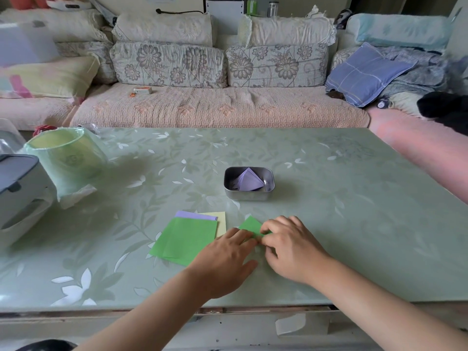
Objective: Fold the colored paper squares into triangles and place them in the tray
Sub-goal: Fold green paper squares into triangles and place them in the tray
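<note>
A small green paper (250,226) lies on the table near the front, partly folded, with one corner showing beyond my hands. My left hand (225,259) lies flat with its fingers pressing on the paper's left part. My right hand (288,249) has curled fingers pinching the paper's right edge. Left of them sits a stack of paper squares (184,239): green on top, purple and yellow peeking out behind. The metal tray (229,184) stands further back at the centre and holds folded purple triangles (249,182).
A green-lined bin (65,160) and a grey-white appliance (17,191) stand at the table's left. A sofa with cushions runs behind the table. The table's front edge is just below my forearms.
</note>
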A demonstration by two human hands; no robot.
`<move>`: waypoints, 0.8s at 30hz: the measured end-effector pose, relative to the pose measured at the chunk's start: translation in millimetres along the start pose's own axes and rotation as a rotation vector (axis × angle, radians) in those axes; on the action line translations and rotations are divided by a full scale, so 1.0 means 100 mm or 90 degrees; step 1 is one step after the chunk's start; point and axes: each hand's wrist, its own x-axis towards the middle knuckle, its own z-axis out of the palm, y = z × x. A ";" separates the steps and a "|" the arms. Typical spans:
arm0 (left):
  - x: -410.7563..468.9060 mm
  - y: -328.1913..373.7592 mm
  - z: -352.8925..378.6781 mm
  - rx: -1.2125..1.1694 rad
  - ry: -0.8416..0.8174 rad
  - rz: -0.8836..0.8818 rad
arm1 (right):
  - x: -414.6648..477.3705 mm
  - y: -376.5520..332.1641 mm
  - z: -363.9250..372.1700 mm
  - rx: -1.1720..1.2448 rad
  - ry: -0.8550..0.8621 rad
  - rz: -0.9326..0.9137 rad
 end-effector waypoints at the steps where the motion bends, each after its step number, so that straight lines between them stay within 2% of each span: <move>1: 0.01 0.01 0.00 0.002 0.011 -0.002 | -0.01 0.00 0.01 -0.002 -0.004 0.005; 12: -0.09 -0.03 -0.14 0.069 0.031 -0.083 | -0.01 -0.02 0.03 -0.011 -0.015 0.044; 20: -0.22 -0.17 -0.16 0.065 0.026 -0.142 | -0.01 -0.04 0.04 0.010 0.011 0.055; 24: -0.26 -0.20 -0.18 0.041 0.042 -0.130 | 0.00 -0.05 0.06 0.009 0.022 0.057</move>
